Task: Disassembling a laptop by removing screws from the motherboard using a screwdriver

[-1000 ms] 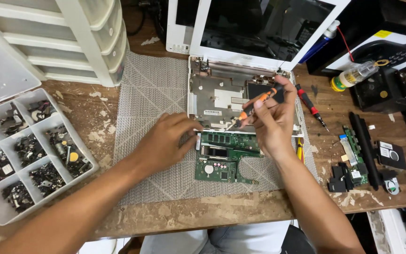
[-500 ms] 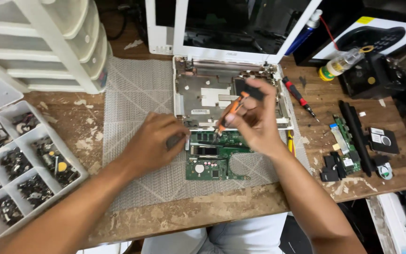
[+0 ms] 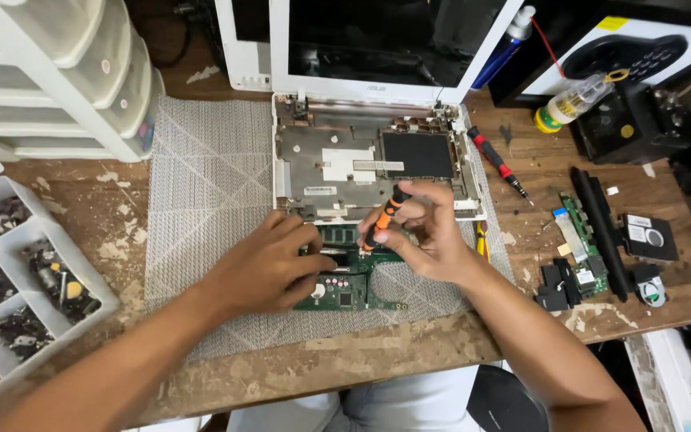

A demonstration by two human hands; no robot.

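Working a screw on the green circuit board with a small orange screwdriver

The right hand (image 3: 429, 236) grips one orange-handled screwdriver (image 3: 384, 216), tip down on the green circuit board (image 3: 344, 290), which lies under both hands, just in front of the opened white laptop base (image 3: 337, 164). The left hand (image 3: 269, 268) rests flat on the board, fingers closed, holding it down. I judge the step is screw work on the board; the next move calls for a steady vertical tip and firm pressure from the left hand. Counted: one board under the hands, a second screwdriver (image 3: 496, 160) with red handle right of the right hand, one parts tray (image 3: 109, 300) far left of the left hand.
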